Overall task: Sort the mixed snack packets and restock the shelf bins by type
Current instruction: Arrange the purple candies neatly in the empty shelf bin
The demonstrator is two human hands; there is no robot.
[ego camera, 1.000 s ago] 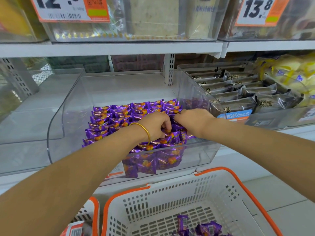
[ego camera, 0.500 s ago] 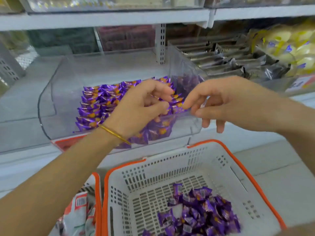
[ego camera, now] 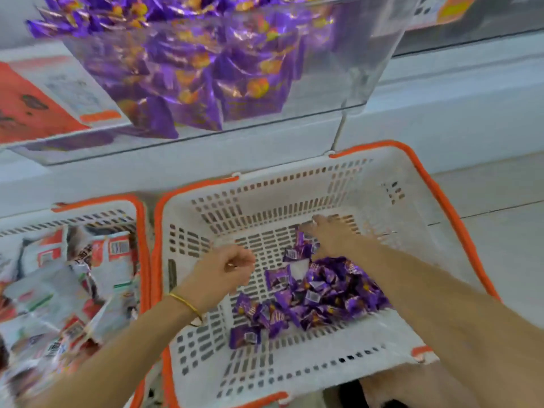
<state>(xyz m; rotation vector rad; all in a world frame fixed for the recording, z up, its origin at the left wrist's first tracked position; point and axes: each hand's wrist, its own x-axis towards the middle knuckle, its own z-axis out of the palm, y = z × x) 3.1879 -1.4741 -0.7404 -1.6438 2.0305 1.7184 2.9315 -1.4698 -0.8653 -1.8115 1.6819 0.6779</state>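
Looking straight down into a white basket (ego camera: 412, 201) with an orange rim, parked just below the shelf (ego camera: 441, 113). Loose pile of purple packets (ego camera: 323, 293) in the bottom, mostly toward the right and near side. Right grip (ego camera: 332, 237) down in there, pretty blurry, fingers stretched out rather than closed, lying on the packets at the far end of the pile. Left grip (ego camera: 223, 272) hovering over the bare left part of the basket floor, curled into a loose fist, nothing visible inside it. Gold bangle (ego camera: 185, 303) on that wrist. Up top, clear bin (ego camera: 338, 69) on the shelf, stuffed with purple wrappers (ego camera: 206, 63) of the same look, orange and white label card (ego camera: 73, 92) just left of it. Second basket (ego camera: 138, 231) right beside the first on the left, full of white and red packs (ego camera: 73, 275), way too smeared to read.
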